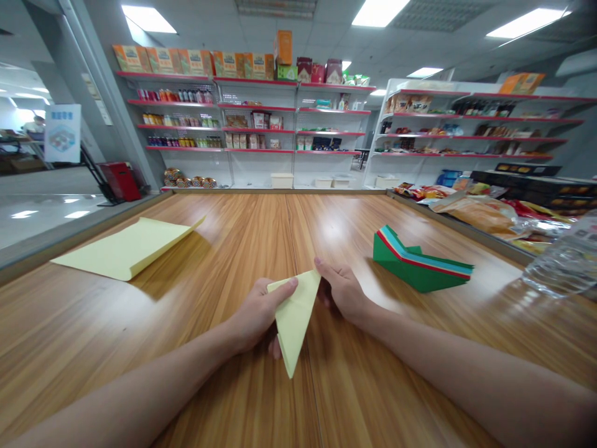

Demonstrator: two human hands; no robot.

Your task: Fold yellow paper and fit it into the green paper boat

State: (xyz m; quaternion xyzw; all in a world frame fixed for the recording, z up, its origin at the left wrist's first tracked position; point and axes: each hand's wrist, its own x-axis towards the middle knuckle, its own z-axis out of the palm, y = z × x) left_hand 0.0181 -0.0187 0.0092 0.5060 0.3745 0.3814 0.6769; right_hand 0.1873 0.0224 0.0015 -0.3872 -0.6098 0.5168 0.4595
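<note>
Wood-grain counter (368, 404) fills the foreground, lit from overhead. Nearest to us, between the two hands, is the folded yellow paper (298, 317), a narrow layered wedge whose sharp point is directed toward us. We note the left hand (256, 314) closed on its left side, thumb flat across the upper face and fingers beneath, so that the paper is gripped firmly. At the upper right corner we see the right hand (346, 295), partly curled, its thumb tip touching the corner; the fingers are largely hidden, and we cannot tell whether they pinch the paper.

For sound folding, in our judgement, we should let the left thumb press the layers without bending them, match the edges at the corner before pressing, and run the crease from the corner down to the point. Layers visibly part along the lower left edge; we would square these first, and a crease pressed against the counter would come out sharper than one made in the air.

Farther off, to the right, we find a green folded paper piece (410, 277) with striped edging; to the left, a yellow sheet (135, 246) with one side curling upward. Stocked shelves (261, 165) stand beyond.
</note>
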